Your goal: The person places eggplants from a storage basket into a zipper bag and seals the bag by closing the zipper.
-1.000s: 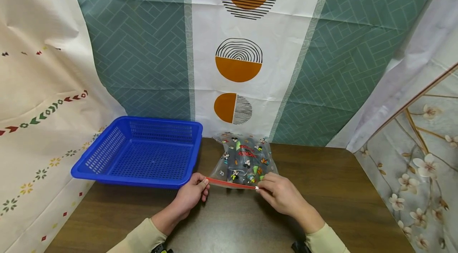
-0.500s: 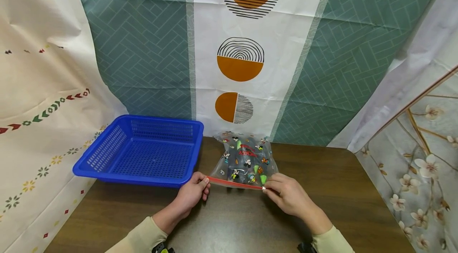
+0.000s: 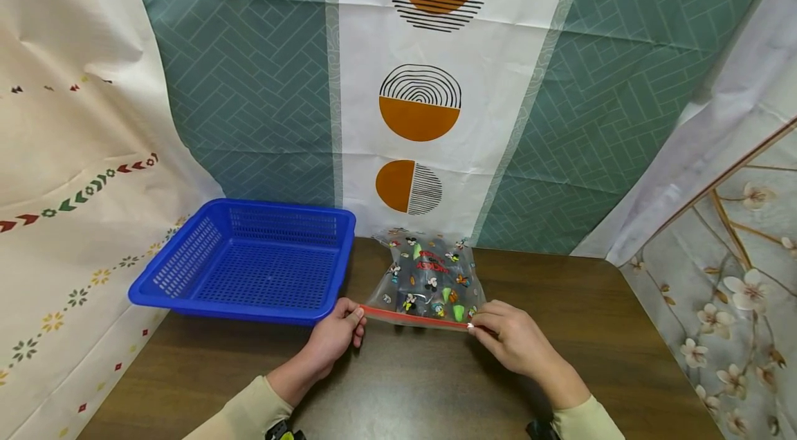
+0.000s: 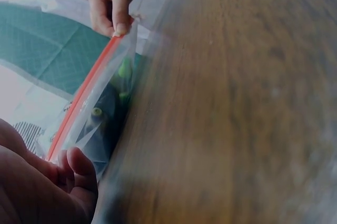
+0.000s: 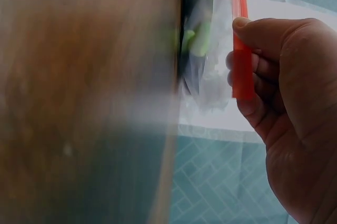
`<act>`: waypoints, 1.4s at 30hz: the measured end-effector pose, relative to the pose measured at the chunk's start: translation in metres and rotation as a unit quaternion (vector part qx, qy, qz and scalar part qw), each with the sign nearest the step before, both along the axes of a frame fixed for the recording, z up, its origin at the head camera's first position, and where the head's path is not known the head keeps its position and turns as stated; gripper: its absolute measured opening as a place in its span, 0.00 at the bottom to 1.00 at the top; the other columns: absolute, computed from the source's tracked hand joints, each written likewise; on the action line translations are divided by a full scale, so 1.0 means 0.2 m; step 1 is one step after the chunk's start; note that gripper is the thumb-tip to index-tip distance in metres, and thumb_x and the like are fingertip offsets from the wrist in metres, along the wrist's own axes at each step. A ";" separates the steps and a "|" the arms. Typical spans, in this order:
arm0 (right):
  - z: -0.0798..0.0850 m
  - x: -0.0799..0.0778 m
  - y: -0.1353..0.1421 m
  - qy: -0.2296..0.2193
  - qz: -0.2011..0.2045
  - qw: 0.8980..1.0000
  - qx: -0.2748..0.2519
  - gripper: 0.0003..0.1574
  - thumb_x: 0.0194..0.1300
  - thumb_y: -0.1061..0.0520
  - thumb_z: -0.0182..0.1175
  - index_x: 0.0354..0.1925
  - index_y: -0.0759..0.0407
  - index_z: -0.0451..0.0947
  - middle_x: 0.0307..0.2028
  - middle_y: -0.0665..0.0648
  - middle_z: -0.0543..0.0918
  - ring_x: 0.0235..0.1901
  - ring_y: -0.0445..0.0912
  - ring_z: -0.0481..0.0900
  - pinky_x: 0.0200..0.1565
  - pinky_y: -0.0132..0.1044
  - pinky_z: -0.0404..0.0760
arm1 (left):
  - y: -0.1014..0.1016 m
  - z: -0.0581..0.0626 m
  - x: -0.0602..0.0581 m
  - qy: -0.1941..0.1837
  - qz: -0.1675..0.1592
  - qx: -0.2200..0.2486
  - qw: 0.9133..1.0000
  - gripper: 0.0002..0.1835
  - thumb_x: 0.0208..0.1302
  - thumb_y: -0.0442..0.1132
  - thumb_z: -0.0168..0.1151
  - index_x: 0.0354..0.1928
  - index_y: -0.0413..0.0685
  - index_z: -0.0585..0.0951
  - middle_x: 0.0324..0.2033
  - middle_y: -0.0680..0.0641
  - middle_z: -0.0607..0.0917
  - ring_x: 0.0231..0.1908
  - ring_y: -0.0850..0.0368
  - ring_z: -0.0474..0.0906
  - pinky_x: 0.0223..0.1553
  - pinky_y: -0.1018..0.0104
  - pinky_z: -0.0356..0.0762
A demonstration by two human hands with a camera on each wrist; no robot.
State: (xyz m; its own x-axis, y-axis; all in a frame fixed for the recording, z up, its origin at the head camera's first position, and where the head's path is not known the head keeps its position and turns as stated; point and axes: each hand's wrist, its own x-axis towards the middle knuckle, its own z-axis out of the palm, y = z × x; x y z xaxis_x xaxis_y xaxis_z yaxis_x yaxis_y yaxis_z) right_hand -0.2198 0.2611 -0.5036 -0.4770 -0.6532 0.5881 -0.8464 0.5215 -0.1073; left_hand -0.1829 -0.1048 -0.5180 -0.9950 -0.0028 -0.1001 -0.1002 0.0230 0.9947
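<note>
A clear zip bag (image 3: 428, 281) printed with cartoon figures lies on the table, its red zip strip (image 3: 411, 317) toward me. My left hand (image 3: 333, 340) pinches the strip's left end. At the other end, my right hand (image 3: 519, 343) pinches the strip by a small whitish slider (image 3: 470, 326). The red strip (image 4: 84, 95) is stretched straight between both hands in the left wrist view. Through the plastic show something dark (image 4: 102, 124) and bright green parts (image 5: 200, 40); their kind is unclear. In the right wrist view, my thumb presses the strip's side (image 5: 242, 77).
A blue perforated plastic basket (image 3: 345, 253) stands left of the bag, its near right corner close to my left hand. Brown wooden tabletop (image 3: 398, 385) spreads in front and to the right. Patterned cloths (image 3: 249, 115) hang behind and at both sides.
My right hand has slid rightward along the red strip, from over the bag's right part to its right end, the slider moving with it. My left hand keeps its pinch.
</note>
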 end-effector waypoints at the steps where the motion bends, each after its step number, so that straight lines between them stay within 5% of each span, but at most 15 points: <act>1: 0.00 0.00 0.01 -0.001 -0.002 1.000 0.001 0.12 0.62 0.64 0.81 0.41 0.52 0.91 0.40 0.45 0.89 0.40 0.40 0.84 0.41 0.39 0.87 | 0.00 0.00 0.00 -0.001 0.000 0.000 1.000 0.07 0.88 0.32 0.51 0.46 0.36 0.74 0.37 0.44 0.79 0.30 0.54 0.74 0.29 0.68 0.78; 42: 0.04 0.02 0.13 -0.100 -0.077 0.992 -0.015 0.14 0.62 0.64 0.83 0.37 0.46 0.90 0.34 0.34 0.80 0.32 0.32 0.74 0.34 0.34 0.80 | 0.00 0.00 0.00 -0.013 0.017 0.010 1.000 0.07 0.88 0.32 0.49 0.49 0.35 0.74 0.37 0.44 0.79 0.30 0.54 0.74 0.29 0.67 0.79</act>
